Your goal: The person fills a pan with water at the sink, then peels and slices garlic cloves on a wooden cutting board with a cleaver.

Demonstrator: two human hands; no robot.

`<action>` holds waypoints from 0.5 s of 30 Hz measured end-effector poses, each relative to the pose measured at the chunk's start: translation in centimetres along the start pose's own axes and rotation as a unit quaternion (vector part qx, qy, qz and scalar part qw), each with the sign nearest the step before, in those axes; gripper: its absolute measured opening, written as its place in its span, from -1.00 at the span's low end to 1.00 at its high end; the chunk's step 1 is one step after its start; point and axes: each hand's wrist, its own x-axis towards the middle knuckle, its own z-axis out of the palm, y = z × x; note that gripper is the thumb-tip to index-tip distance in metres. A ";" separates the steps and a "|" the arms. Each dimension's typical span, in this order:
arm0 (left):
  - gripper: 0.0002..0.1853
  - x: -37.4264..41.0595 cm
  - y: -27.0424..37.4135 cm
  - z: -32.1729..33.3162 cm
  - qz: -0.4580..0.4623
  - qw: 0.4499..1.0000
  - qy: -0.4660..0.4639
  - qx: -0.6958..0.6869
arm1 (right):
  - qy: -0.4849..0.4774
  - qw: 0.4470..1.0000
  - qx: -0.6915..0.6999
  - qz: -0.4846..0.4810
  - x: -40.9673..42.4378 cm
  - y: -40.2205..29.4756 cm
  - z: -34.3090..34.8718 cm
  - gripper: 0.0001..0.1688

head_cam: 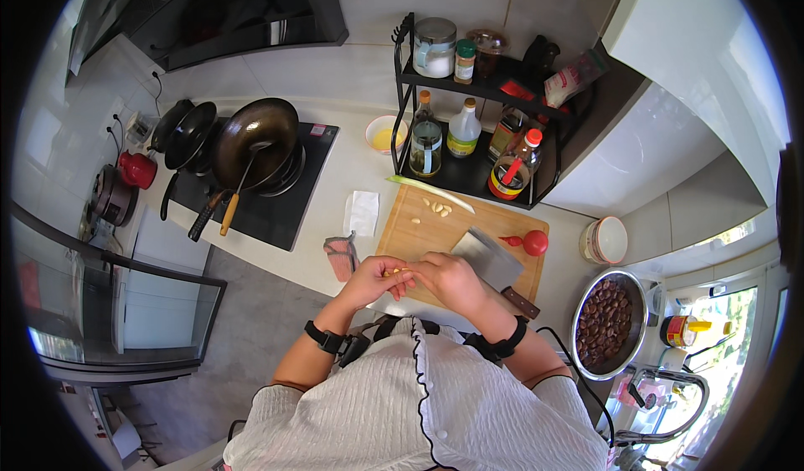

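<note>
Over the near edge of a wooden cutting board (pixel 399 235), my left hand (pixel 375 281) cups small pale-yellow pieces (pixel 395 272), which look like garlic cloves. My right hand (pixel 451 281) meets it fingertip to fingertip and pinches at one piece; its grip is partly hidden. Several peeled garlic cloves (pixel 438 208) lie on the board's far part. A cleaver (pixel 487 259) rests flat beside my right hand, its wooden handle (pixel 520 303) pointing towards me. Beyond the blade are a tomato (pixel 535 243) and red chillies (pixel 512 241). A leek or scallion stalk (pixel 433 192) lies along the far edge.
Left of the board lie a pinkish cloth (pixel 341 259) and white paper (pixel 362 212). A wok (pixel 256 138) with a spatula (pixel 240 185) sits on the black cooktop (pixel 276 220). A black rack (pixel 465 182) holds bottles. At right stands a metal bowl (pixel 575 330) of brown, chestnut-like pieces.
</note>
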 end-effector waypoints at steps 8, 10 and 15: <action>-0.68 -0.7 0.2 1.6 -0.021 0.988 -0.001 -0.155 | 0.115 0.977 0.156 0.094 -1.6 -0.2 -0.1 -0.83; -0.68 -0.8 0.3 1.9 -0.025 0.987 0.002 -0.159 | 0.105 0.958 0.234 0.129 -1.9 -0.1 -0.2 -0.83; -0.70 -1.1 0.4 2.1 -0.052 0.978 0.014 -0.200 | 0.089 0.908 0.370 0.176 -2.2 0.6 0.6 -0.86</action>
